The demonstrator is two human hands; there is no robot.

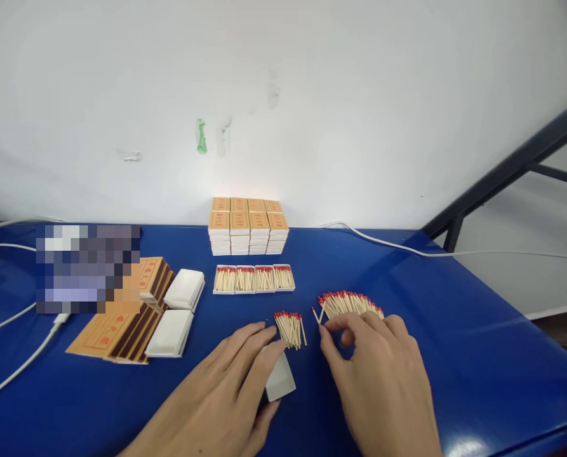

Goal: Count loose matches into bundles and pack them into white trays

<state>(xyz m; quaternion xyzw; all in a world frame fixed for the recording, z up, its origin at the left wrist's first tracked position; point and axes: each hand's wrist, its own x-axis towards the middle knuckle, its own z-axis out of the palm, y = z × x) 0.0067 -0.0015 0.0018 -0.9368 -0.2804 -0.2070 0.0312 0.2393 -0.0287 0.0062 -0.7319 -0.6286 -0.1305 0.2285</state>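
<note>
My left hand [230, 381] is closed around a white matchbox tray [281, 379], whose visible inside is bare. Just beyond that tray lies a small bunch of matches [290, 330], red heads pointing away from me. My right hand [376, 365] is at the near left edge of a larger heap of matches [350, 303]. Its thumb and forefinger pinch the lower end of a match [322, 312], with another match leaning close beside it. The right palm hides the near part of the heap.
Filled matchbox trays [254, 279] stand in a row before stacked matchboxes [249, 225] by the wall. Flat orange matchbox sleeves [106, 330] and stacked white trays [171, 333] lie left. A blurred-out object [87, 266] and white cables [383, 242] also lie on the blue table [478, 343].
</note>
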